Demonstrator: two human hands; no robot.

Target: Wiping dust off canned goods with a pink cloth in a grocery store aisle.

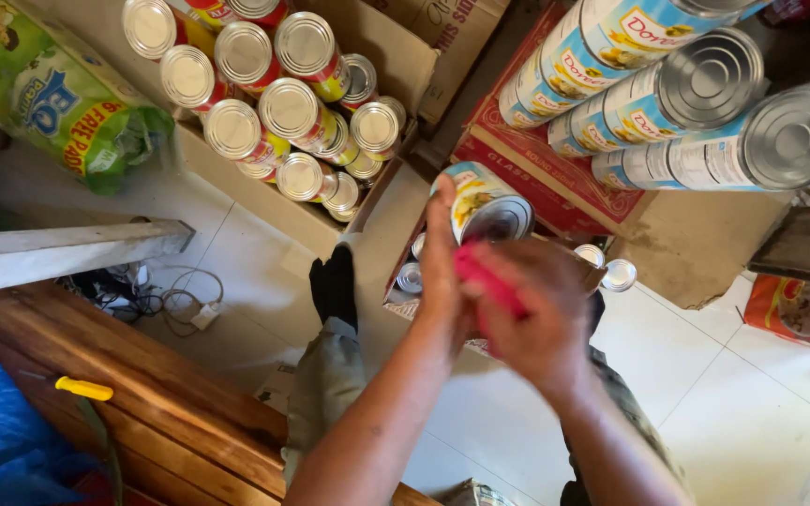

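Note:
My left hand (442, 272) grips a tin can (485, 204) with a blue, white and yellow label, its silver end turned toward me. My right hand (541, 314) presses a pink-red cloth (485, 276) against the can's lower side. The picture is blurred at the hands. Below them an open cardboard box (396, 244) holds a few more silver can tops (412, 276). My legs and one dark-socked foot (335, 286) show under my arms.
A carton (264, 201) of stacked red and yellow cans (288, 108) stands at upper left beside a green bag (49, 94). Blue-labelled cans (696, 103) are piled on a red box (536, 183) at upper right. A wooden bench (142, 394), cables (166, 300) and white tiles surround me.

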